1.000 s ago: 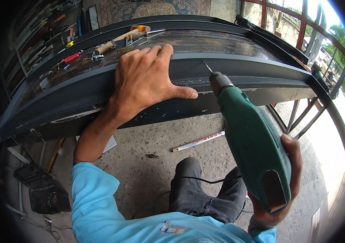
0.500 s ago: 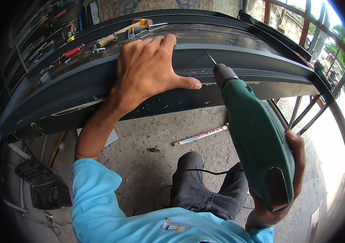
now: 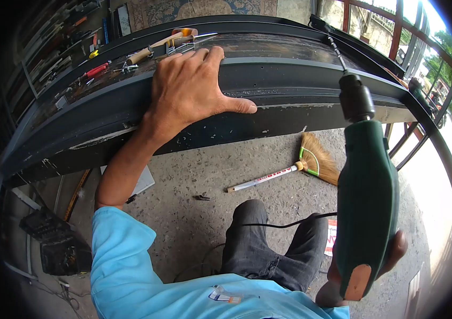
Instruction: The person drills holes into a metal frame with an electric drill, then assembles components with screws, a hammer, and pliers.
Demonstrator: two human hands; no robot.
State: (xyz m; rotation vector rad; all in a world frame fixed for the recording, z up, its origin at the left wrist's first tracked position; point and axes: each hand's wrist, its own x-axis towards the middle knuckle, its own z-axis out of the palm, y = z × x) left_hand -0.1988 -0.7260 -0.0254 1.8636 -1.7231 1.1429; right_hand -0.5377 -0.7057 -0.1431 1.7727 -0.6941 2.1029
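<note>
My left hand (image 3: 186, 87) lies across a long black metal frame (image 3: 290, 80), fingers hooked over its upper edge and thumb stretched out along its front face. To the right, my right hand (image 3: 397, 249) is wrapped around the handle of a green electric drill (image 3: 368, 186), whose body hides most of the fingers. Its bit (image 3: 336, 53) points up and away from me, apart from the drilled holes. One small hole (image 3: 254, 85) shows in the front face right of my left thumb, with another mark above it.
Behind the frame's front rail lie a hammer (image 3: 154, 47), a red-handled tool (image 3: 97, 70) and small hardware. On the floor below are a broom (image 3: 319, 159), a white panel (image 3: 143, 182) and an open black case (image 3: 64, 250). The drill's cord (image 3: 279, 227) crosses my legs.
My right hand has moved the drill right and turned it more upright, its bit now away from the frame's front face. The broom head has come into view. My left hand stays on the frame.
</note>
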